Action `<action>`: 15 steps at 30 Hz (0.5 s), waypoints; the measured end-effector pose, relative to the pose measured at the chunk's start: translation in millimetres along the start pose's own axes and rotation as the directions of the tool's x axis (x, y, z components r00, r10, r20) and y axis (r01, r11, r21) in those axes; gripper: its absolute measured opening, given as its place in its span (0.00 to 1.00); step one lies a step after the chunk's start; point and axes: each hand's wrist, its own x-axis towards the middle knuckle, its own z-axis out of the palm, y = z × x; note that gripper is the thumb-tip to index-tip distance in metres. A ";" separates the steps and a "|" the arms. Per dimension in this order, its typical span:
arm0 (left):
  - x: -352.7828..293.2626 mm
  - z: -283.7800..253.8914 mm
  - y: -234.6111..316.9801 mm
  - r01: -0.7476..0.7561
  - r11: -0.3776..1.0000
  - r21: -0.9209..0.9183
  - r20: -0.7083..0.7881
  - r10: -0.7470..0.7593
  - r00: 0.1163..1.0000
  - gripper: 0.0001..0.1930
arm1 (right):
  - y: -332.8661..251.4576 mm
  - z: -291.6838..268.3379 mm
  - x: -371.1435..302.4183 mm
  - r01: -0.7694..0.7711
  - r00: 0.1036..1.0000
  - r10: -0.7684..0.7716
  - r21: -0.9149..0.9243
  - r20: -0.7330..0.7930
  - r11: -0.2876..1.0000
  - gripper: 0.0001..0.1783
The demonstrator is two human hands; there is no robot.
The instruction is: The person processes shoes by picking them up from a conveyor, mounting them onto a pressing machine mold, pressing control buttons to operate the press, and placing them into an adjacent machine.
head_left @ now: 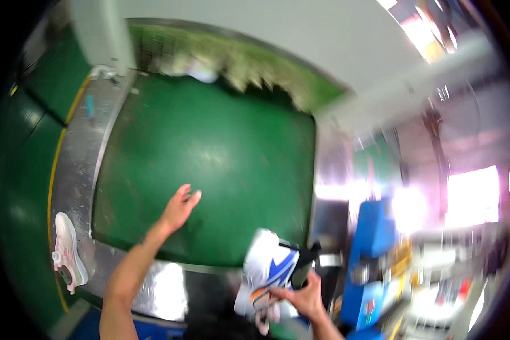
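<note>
My left hand (179, 211) reaches out over the green surface, its thumb apart from the fingers and nothing in it. Close to my body on the right, my right hand (306, 296) grips a white sneaker (264, 262) with blue and orange marks. Motion blur smears the sneaker, and its lower end shows some pink. A dark strap-like piece (305, 258) sticks out beside it, just above my fingers. On the metal ledge at the far left lies another sneaker (67, 243), pale with pink parts and a white sole.
A metal ledge (82, 164) frames the sunken green surface (209, 147). Ragged pale strips (249, 73) hang along its far side below a grey panel (255, 28). Blue machinery (368, 243) stands at the right. A yellow line (52, 175) runs along the left floor.
</note>
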 end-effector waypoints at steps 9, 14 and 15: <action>-182.6 117.4 93.7 0.453 0.818 -0.353 0.863 0.098 0.496 0.38 | 54.1 -42.6 -120.7 0.634 0.742 -0.610 -0.005 -0.279 0.774 0.46; -250.0 177.3 88.3 0.439 0.774 -0.457 0.857 0.250 0.451 0.38 | 68.5 -41.9 -226.5 0.234 0.972 -0.185 0.650 -0.145 0.723 0.52; -258.3 198.0 80.6 0.443 0.772 -0.455 0.862 0.258 0.435 0.38 | 82.3 -26.2 -229.0 0.123 0.984 0.009 0.710 -0.180 0.693 0.53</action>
